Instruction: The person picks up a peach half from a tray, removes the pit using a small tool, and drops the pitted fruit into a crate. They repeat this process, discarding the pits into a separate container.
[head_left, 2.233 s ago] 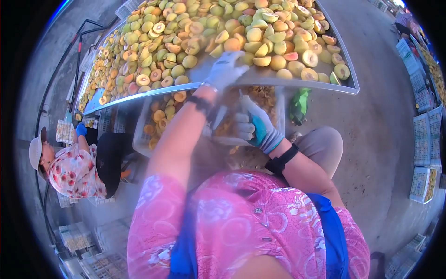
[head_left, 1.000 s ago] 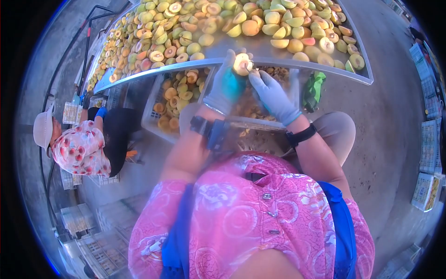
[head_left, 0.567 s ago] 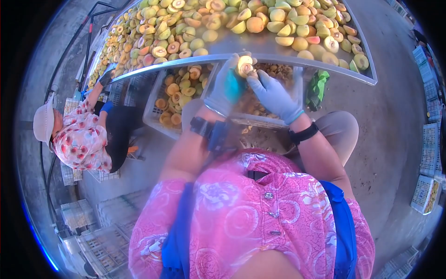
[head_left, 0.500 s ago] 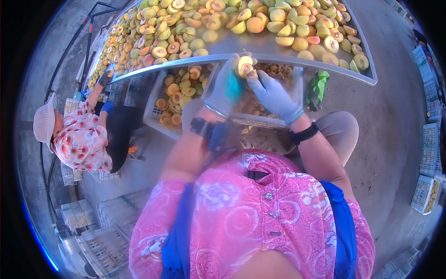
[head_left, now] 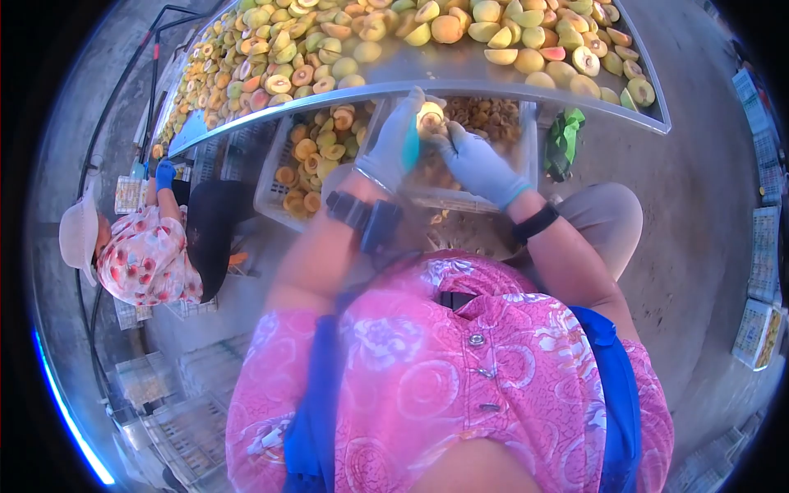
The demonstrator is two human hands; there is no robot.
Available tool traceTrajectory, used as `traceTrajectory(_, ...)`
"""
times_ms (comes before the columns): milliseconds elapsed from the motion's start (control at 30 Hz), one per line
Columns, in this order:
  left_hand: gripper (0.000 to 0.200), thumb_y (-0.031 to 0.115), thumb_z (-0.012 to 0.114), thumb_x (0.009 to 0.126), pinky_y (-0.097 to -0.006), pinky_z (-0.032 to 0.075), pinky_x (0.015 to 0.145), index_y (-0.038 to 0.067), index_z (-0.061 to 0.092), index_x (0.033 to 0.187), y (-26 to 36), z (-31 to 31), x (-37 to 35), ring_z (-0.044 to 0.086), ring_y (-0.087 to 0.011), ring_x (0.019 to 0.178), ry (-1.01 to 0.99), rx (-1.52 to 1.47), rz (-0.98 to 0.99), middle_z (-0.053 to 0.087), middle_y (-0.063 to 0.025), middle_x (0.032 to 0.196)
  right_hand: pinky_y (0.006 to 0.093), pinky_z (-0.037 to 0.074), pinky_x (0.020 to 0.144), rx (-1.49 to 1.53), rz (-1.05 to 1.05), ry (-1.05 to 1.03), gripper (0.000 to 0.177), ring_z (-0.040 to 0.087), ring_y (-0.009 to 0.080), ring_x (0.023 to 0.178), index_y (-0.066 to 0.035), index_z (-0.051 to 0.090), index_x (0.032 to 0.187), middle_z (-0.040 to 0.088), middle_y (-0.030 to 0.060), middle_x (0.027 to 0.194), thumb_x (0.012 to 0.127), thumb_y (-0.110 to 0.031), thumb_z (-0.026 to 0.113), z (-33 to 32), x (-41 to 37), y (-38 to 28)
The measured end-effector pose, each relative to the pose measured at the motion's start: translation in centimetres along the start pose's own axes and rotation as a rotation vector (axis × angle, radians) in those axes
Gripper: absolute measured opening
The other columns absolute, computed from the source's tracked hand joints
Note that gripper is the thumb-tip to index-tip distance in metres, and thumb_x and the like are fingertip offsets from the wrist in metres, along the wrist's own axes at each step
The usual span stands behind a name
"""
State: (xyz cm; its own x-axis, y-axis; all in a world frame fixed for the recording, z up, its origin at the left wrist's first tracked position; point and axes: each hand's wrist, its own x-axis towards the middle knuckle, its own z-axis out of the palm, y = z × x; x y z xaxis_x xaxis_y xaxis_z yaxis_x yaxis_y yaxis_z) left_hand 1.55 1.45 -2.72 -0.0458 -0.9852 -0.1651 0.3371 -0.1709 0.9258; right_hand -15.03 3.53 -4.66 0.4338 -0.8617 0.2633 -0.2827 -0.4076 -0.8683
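Note:
My left hand (head_left: pixel 393 149), in a light glove with a green patch, is closed around a halved peach (head_left: pixel 430 117) whose cut face is turned up. My right hand (head_left: pixel 485 170), also gloved, is pinched right against the fruit's lower right side; whatever its fingers grip is too small to make out. Both hands are just below the metal rim (head_left: pixel 460 85) of the table, above a crate (head_left: pixel 468 197) of brownish stones and scraps. To its left stands another crate (head_left: pixel 271 193) with peach halves.
Many peach halves (head_left: pixel 296 49) lie on the metal table. A green bag (head_left: pixel 564 144) hangs or stands right of the crates. At the left sits a co-worker (head_left: pixel 148 255) in a hat with blue gloves. Stacked crates (head_left: pixel 756 333) line the right side.
Both my hands have shifted slightly down with the peach half, off the table's rim. The co-worker's arm at left has drawn back from the table edge.

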Motion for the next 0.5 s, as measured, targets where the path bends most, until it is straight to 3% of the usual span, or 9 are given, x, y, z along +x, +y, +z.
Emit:
traceTrajectory(67,0.045,0.042,0.052,0.099,-0.0252,0.055,0.070,-0.001,0.062,0.105,0.0,-0.4,0.4,0.064,-0.0153,0.079,-0.006,0.110,0.028,0.066,-0.0109,0.094,0.0544,0.048,0.069,-0.048,0.040,-0.037,0.035,0.062,0.0467,0.084,0.000,0.050,0.108,0.064,0.0274,0.086,0.098,-0.034,0.050,0.4,-0.2,0.8)
traceTrajectory(133,0.044,0.042,0.052,0.099,-0.0249,0.055,0.069,-0.001,0.063,0.104,0.1,-1.2,0.8,0.064,-0.0141,0.076,-0.141,0.109,-0.181,0.066,-0.0093,0.091,0.0543,0.048,0.069,-0.095,0.075,-0.077,0.036,0.062,0.0467,0.082,0.000,0.050,0.109,0.064,0.0274,0.086,0.098,-0.034,0.051,0.7,-0.4,1.3)
traceTrajectory(233,0.043,0.041,0.052,0.099,-0.0249,0.055,0.067,0.000,0.063,0.104,1.6,-0.6,0.5,0.064,-0.0146,0.073,-0.184,0.118,-0.288,0.067,-0.0092,0.090,0.0532,0.048,0.068,-0.085,0.053,-0.049,0.035,0.062,0.0462,0.081,0.000,0.052,0.106,0.064,0.0278,0.085,0.098,-0.034,0.051,1.0,-0.6,1.2)
traceTrajectory(333,0.044,0.041,0.051,0.100,-0.0237,0.054,0.065,-0.001,0.064,0.104,1.5,0.3,0.6,0.063,-0.0133,0.071,-0.112,0.182,-0.180,0.067,-0.0085,0.089,0.0488,0.049,0.072,0.035,0.080,0.018,0.038,0.062,0.0439,0.086,0.001,0.054,0.104,0.063,0.0293,0.090,0.098,-0.037,0.049,0.8,-0.5,-0.2)
traceTrajectory(400,0.045,0.041,0.050,0.100,-0.0235,0.053,0.065,-0.002,0.064,0.104,1.0,0.9,0.6,0.062,-0.0130,0.071,-0.065,0.142,-0.120,0.067,-0.0085,0.089,0.0453,0.048,0.078,0.477,0.353,-0.063,0.042,0.061,0.0423,0.093,0.002,0.056,0.104,0.063,0.0299,0.095,0.099,-0.039,0.047,-0.4,-0.3,-2.5)
traceTrajectory(500,0.045,0.040,0.049,0.101,-0.0233,0.052,0.065,-0.002,0.064,0.105,0.8,1.0,0.4,0.062,-0.0129,0.072,-0.019,0.155,-0.056,0.067,-0.0085,0.090,0.0445,0.047,0.082,0.407,0.353,-0.095,0.046,0.061,0.0425,0.096,0.003,0.056,0.107,0.062,0.0297,0.098,0.100,-0.042,0.045,-0.5,-0.3,-2.4)
